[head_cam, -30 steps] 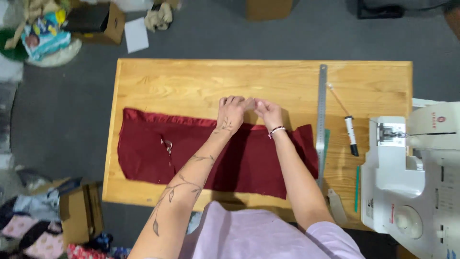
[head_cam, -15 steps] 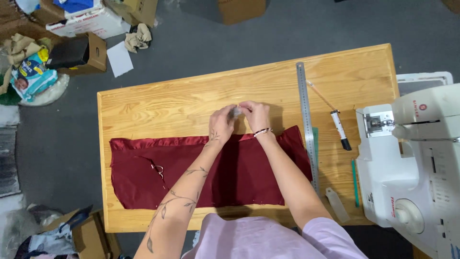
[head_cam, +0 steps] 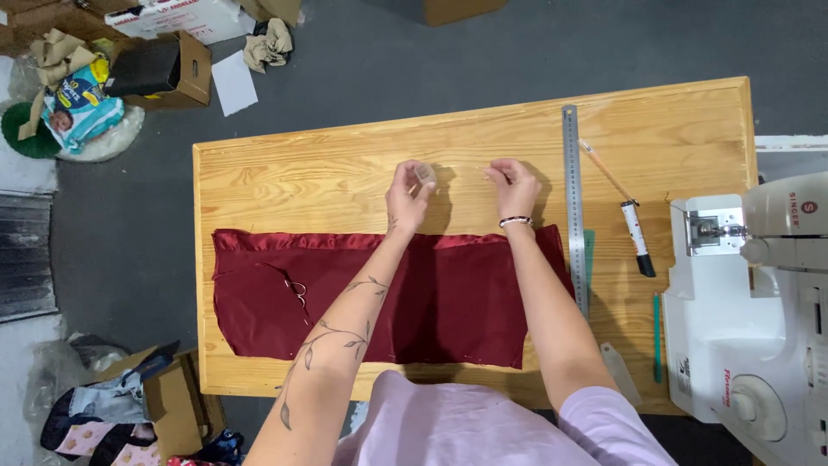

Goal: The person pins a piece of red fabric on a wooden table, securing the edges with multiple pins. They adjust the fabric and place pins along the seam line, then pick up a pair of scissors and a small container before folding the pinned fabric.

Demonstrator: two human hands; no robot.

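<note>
A dark red piece of fabric (head_cam: pixel 448 293) lies flat on the wooden table (head_cam: pixel 310 173), with small scissors (head_cam: pixel 296 289) resting on its left part. My left hand (head_cam: pixel 407 192) is raised above the table beyond the fabric's far edge and holds a small clear container (head_cam: pixel 425 174) between its fingers. My right hand (head_cam: pixel 512 183) hovers a little to the right, fingertips pinched together on something too small to make out. Both hands are off the fabric.
A long metal ruler (head_cam: pixel 573 216) lies right of the fabric, then a pencil (head_cam: pixel 604 168), a marker (head_cam: pixel 636 235) and a green pen (head_cam: pixel 657 336). A white sewing machine (head_cam: pixel 759 302) stands at the table's right end. Boxes and cloth scraps litter the floor at left.
My hands have lifted off the fabric's top edge and moved apart; the left now holds the small clear container. The view has shifted, showing the table lower and more to the right.
</note>
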